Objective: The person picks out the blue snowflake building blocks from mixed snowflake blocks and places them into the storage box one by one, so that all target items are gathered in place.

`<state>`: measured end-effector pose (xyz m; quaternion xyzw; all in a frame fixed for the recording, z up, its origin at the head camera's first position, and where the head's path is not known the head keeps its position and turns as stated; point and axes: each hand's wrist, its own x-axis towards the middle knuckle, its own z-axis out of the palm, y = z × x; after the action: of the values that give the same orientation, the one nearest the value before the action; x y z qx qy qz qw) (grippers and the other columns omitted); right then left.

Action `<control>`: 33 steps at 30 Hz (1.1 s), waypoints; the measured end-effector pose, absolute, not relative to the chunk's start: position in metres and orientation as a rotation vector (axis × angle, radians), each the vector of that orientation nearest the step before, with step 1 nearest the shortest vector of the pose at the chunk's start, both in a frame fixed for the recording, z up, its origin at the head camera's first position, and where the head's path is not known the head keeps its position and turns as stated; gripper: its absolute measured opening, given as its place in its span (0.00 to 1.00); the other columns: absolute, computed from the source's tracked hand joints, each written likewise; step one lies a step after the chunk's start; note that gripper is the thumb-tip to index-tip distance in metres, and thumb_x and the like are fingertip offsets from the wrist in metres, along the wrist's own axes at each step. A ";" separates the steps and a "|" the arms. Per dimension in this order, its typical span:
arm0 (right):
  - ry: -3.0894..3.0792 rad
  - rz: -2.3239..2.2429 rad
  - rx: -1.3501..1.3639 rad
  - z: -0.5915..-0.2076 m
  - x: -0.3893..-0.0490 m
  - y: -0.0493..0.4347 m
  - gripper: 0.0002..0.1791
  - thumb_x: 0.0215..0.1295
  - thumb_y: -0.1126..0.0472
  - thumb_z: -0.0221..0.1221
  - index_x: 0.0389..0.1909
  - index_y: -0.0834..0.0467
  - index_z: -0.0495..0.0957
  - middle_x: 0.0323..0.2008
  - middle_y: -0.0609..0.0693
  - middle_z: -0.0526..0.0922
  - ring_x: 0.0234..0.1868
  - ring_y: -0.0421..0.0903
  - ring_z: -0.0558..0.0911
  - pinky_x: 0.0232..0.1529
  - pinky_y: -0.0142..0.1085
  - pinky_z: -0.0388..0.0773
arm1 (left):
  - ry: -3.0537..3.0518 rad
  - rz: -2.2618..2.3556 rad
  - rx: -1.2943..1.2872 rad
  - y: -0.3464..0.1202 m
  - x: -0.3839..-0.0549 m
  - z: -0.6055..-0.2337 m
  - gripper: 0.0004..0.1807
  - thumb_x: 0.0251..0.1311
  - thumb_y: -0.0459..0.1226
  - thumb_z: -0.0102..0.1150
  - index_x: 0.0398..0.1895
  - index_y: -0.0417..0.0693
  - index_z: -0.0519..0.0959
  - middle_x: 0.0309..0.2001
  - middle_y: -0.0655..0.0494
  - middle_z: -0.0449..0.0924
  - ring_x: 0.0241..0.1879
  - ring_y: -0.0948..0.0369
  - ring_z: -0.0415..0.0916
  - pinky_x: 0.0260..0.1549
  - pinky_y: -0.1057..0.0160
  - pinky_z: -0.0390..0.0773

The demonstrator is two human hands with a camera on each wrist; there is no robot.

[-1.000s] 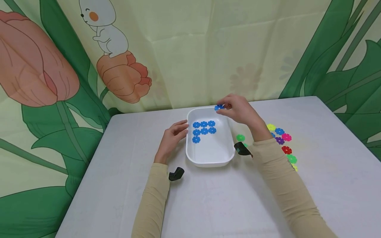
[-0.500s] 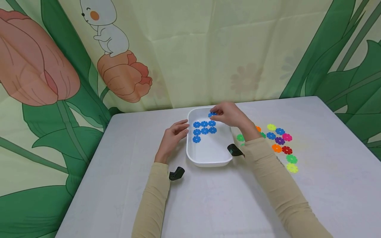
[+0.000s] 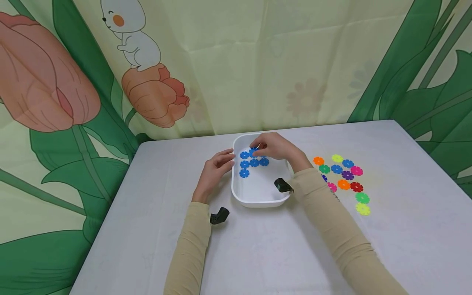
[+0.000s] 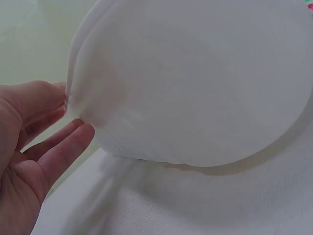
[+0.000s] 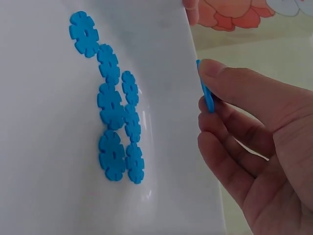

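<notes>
A white tray (image 3: 262, 190) stands on the table, with several blue flower-shaped plastic discs (image 3: 254, 163) lying in short rows inside it. My right hand (image 3: 277, 146) is over the far part of the tray and covers some of those discs. In the right wrist view, thumb and fingers pinch another blue disc (image 5: 206, 90), seen edge-on and apart from the rows (image 5: 112, 105). My left hand (image 3: 214, 170) rests its fingertips against the outside of the tray's left wall. The left wrist view shows those fingers (image 4: 66, 147) loosely extended at the wall, just below the rim.
Loose discs in orange, yellow, green, red, purple, pink and blue lie on the table right of the tray, among them a red disc (image 3: 356, 187). Some are partly behind the right sleeve (image 3: 324, 205). A printed curtain (image 3: 236, 82) hangs behind the table (image 3: 147, 229).
The right hand has carried the blue disc from the tray's far rim leftward and nearer, over the rows. More loose discs are uncovered on the right. The left hand keeps its place.
</notes>
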<state>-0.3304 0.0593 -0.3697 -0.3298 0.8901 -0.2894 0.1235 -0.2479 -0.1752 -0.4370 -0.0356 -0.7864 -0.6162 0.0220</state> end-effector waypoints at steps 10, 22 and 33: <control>2.568 -0.760 -0.992 -0.381 -0.333 0.050 0.20 0.63 0.58 0.66 0.55 0.62 0.81 0.49 0.56 0.82 0.44 0.49 0.80 0.48 0.39 0.80 | -2.439 -1.903 -0.116 -0.175 -0.248 -0.438 0.16 0.65 0.41 0.61 0.54 0.47 0.82 0.63 0.67 0.71 0.60 0.60 0.72 0.56 0.59 0.76; 2.517 -0.653 -0.996 -0.383 -0.330 0.049 0.17 0.63 0.61 0.65 0.52 0.62 0.82 0.48 0.54 0.84 0.45 0.48 0.82 0.50 0.39 0.80 | -2.433 -1.875 -0.118 -0.173 -0.250 -0.439 0.16 0.65 0.39 0.61 0.54 0.45 0.82 0.63 0.68 0.72 0.60 0.60 0.72 0.58 0.58 0.75; 2.527 -0.551 -1.014 -0.387 -0.325 0.044 0.15 0.62 0.64 0.65 0.50 0.62 0.82 0.44 0.54 0.84 0.44 0.49 0.79 0.53 0.42 0.77 | -2.417 -1.891 -0.145 -0.174 -0.248 -0.438 0.17 0.65 0.38 0.61 0.55 0.42 0.81 0.62 0.66 0.72 0.60 0.60 0.73 0.57 0.59 0.75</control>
<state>-0.3248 0.0442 -0.3874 -0.3588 0.8947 -0.1952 0.1807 -0.2483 -0.1742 -0.4382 -0.0470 -0.7862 -0.6152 0.0349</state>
